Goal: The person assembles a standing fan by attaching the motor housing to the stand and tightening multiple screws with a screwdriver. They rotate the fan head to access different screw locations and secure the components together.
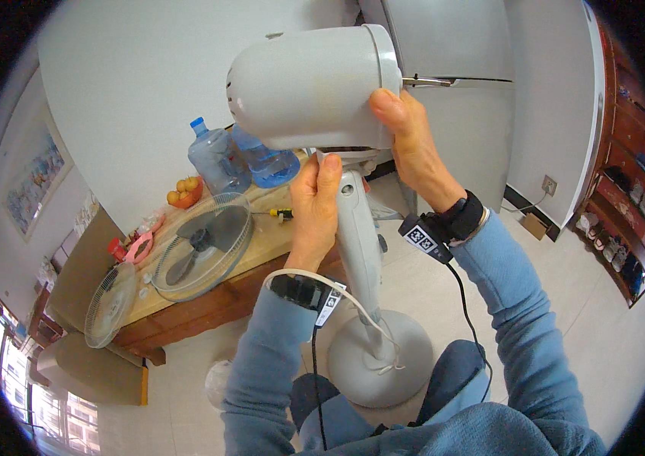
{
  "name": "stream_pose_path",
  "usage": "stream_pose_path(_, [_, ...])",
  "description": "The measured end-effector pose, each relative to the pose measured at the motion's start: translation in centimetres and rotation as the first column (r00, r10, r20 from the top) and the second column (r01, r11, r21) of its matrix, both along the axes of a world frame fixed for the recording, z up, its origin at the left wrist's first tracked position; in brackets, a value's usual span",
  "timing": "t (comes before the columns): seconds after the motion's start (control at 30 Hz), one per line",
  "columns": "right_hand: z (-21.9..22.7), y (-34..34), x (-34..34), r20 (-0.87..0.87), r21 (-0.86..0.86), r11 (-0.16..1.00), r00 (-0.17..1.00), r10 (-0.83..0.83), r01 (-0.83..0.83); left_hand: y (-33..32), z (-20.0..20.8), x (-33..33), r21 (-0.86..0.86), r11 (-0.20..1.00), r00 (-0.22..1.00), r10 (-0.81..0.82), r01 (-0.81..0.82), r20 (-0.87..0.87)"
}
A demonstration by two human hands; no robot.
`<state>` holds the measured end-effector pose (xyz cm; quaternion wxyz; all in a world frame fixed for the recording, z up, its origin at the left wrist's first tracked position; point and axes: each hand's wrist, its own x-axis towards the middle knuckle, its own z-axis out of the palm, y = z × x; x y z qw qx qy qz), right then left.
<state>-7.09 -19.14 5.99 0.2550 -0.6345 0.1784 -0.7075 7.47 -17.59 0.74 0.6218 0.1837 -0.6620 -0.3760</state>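
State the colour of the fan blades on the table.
The fan blades are grey; they show best in the head view.

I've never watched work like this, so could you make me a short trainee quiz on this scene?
1. Which hand has its thumb on the motor housing, near the metal shaft?
2. True or false: the grey fan blades are fitted on that shaft.
3. How many large blue-tinted water bottles show? (a) one (b) two (c) four

Key: 1. right hand; 2. false, they lie on the wooden table; 3. b.
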Motion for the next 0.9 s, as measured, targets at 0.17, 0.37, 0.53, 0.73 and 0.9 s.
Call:
stream_pose_path(0.17, [-0.1,-0.9,0.0,0.014,-0.030,0.998,0.998,0.062,-0.062,-0.5,-0.1,0.3,0.000,0.999,0.999,-0.032,0.032,-0.002])
stream_pose_path(0.37, [0.8,0.6,0.5,-0.005,0.004,0.999,0.999,0.052,-0.052,-0.3,0.0,0.2,0.017,1.000,0.999,-0.018,0.019,-0.028])
stream_pose_path(0.53, [1.4,2.8,1.1,-0.031,-0.001,0.997,0.997,-0.072,0.072,0.0,0.2,-0.3,0.029,0.999,0.996,-0.010,0.012,-0.092])
stream_pose_path(0.73, [1.3,2.8,0.3,-0.048,0.049,0.995,0.995,-0.082,0.085,-0.1,0.4,-0.2,0.007,1.000,1.000,0.014,-0.014,0.005])
stream_pose_path(0.9, [1.0,2.2,-0.4,-0.120,0.047,0.998,0.992,-0.040,0.046,-0.2,0.5,-0.2,0.050,0.998,1.000,0.022,-0.023,0.017])
